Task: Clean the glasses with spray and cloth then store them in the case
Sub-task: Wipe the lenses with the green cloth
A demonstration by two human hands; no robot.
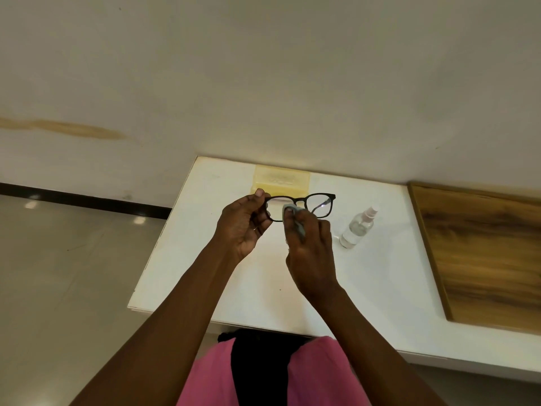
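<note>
While left hand [244, 222] grips dark-framed glasses [301, 207], soft cloth [289, 208] pressed on lens

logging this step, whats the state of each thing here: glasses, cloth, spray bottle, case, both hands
glasses: held up above the table, being wiped
cloth: pressed on the left lens
spray bottle: upright on the white table, untouched
case: at the table's far edge, open or shut cannot be told
left hand: gripping the frame's left end
right hand: pinching the cloth
</note>
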